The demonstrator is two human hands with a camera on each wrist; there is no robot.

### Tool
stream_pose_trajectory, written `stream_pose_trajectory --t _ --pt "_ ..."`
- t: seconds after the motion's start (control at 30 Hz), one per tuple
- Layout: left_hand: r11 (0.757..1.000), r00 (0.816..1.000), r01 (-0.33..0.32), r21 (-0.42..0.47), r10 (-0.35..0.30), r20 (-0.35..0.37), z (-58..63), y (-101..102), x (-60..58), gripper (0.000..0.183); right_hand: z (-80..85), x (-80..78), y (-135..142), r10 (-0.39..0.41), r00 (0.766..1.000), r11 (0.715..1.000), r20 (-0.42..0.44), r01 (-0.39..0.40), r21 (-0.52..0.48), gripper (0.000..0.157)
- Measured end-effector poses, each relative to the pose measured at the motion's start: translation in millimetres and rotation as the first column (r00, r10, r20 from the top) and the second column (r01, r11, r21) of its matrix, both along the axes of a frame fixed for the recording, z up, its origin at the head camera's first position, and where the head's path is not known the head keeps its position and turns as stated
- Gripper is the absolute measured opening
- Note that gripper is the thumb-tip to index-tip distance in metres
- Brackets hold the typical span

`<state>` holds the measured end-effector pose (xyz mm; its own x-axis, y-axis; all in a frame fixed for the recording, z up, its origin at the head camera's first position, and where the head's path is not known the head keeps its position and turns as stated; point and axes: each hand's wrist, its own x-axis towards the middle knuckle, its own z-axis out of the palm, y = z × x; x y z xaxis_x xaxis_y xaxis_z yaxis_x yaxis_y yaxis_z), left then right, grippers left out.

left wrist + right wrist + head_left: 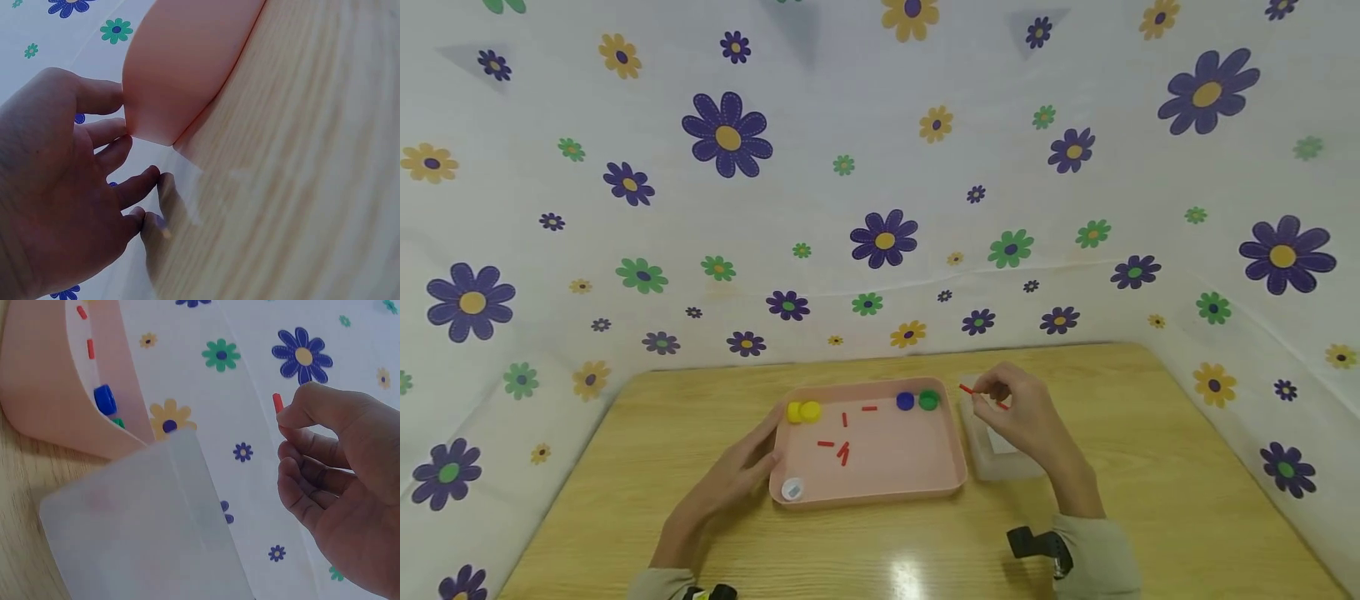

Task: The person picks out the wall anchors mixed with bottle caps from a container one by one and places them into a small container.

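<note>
My right hand [1018, 412] pinches a small red stick [966, 388] between thumb and index finger. In the right wrist view the stick [278, 403] juts above the fingertips, the other fingers loosely bent. Below it is a translucent whitish box [1011, 465]; another red piece [1002, 405] shows just beside the palm. On the left, my left hand [741, 471] touches the outer side of a pink tray [868, 500]. Its thumb and a finger rest on the tray wall [172, 69], the remaining fingers apart from it. Several red sticks [825, 444] lie loose in the tray.
Inside the tray are yellow caps [810, 411] at the far left, a blue cap [906, 402] and a green cap [928, 400] at the far right, and a white cap [792, 489] in the near left corner. A flower-printed cloth [820, 208] surrounds the wooden table [1180, 500].
</note>
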<state>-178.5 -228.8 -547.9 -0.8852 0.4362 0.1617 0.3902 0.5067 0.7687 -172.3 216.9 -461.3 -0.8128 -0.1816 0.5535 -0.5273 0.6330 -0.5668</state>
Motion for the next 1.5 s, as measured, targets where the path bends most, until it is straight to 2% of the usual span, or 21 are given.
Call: stream_pose_trajectory --t 0.2,0.43,0.87,1.1,1.5 --pt "0.999 0.999 0.034 0.022 -0.034 -0.015 -0.8 -0.5 -0.8 0.069 -3.3 3.9 14.2 -0.042 0.999 0.999 -0.005 0.042 -0.003 0.016" --pt "0.999 0.999 0.03 0.027 -0.03 -0.012 0.8 -1.6 1.1 0.068 -7.8 3.6 27.6 -0.101 0.993 0.995 0.06 0.101 0.001 0.014" --pt "0.998 0.998 0.057 0.036 -0.057 -0.01 -1.7 -7.3 3.1 0.067 -6.8 15.6 34.1 -0.162 0.981 0.987 0.105 0.161 0.016 0.011" --pt "0.994 0.996 0.09 0.066 -0.089 -0.025 -0.9 -8.7 4.7 0.067 -7.9 18.2 28.0 -0.136 0.986 0.991 0.098 0.137 0.0 0.012" --pt "0.996 0.998 0.067 0.053 -0.066 -0.012 -1.3 -9.0 4.7 0.067 -6.2 17.2 7.6 -0.06 0.995 0.998 0.08 0.062 -0.032 0.012"
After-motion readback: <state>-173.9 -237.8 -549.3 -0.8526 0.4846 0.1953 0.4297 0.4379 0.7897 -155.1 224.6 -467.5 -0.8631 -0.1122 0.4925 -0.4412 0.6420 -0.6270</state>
